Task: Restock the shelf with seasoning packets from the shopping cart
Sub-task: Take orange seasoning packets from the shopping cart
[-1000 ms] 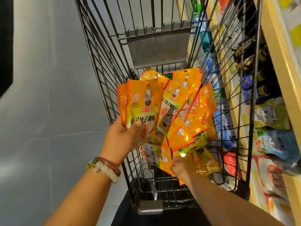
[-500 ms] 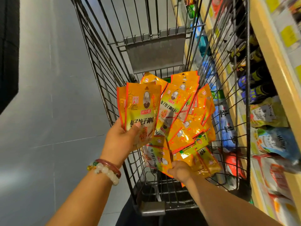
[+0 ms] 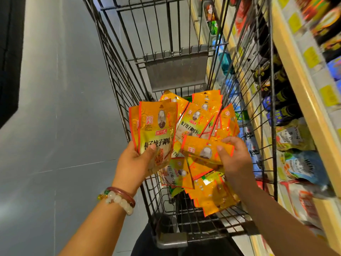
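Our right hand point(image 3: 235, 159) just came up out of the cart point(image 3: 118, 85) pile pinching one more seasoning packet point(image 3: 204, 149); left hand point(image 3: 135, 163) keeps clamping the upright stack point(image 3: 156, 130). Shelf point(image 3: 302, 93) next, probably.

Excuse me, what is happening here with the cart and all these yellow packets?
A person is taking yellow-orange foil seasoning packets out of a metal wire shopping cart. The left hand holds a small upright stack of packets by its lower end. The right hand pinches one more packet just above the loose pile in the cart. The stocked store shelf stands on the right; no held packet is on it yet.
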